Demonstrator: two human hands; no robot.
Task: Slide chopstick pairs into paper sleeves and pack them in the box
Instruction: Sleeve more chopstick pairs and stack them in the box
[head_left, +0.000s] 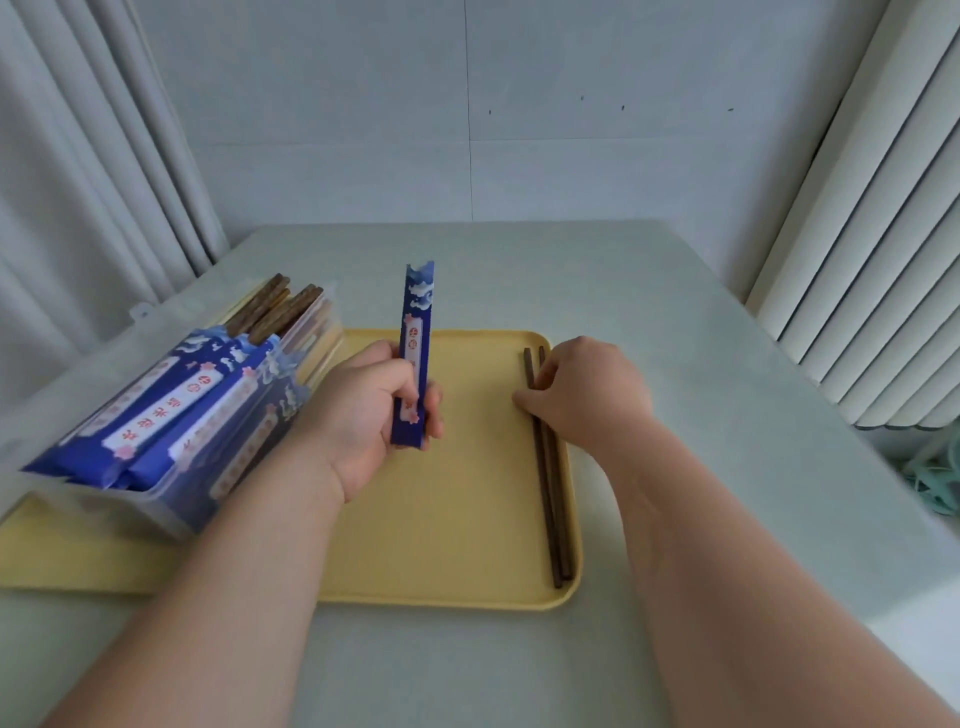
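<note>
Now in hand: loading one pair into one sleeve; pickup stage, nothing inserted yet.
Left hand (363, 415): fingers curled round the lower half of an empty sleeve (418, 332), held above the tray centre, notched mouth pointing to 12 o'clock.
Right hand (587, 395): thumb and fingers pinch the chopsticks (548, 499) near their far end.
Chopsticks: two dark sticks side by side, flat on the tray (457, 545) along its 3 o'clock rim, running from 12 to 6 o'clock.
Box (171, 519): clear plastic, at the tray's 9 o'clock, tilted, holding filled sleeves (171, 400) with stick ends showing at their mouths.
Progress (judgement): near the end; this is the only loose pair visible.
Next move (judgement): lift the pair with tips even, bring it to the notched mouth, feed both sticks in together; a splayed tip could catch or tear the paper.
Markings: blue sleeve with cloud and blossom print; white strip with red characters, too blurred to read. No brand legible.
</note>
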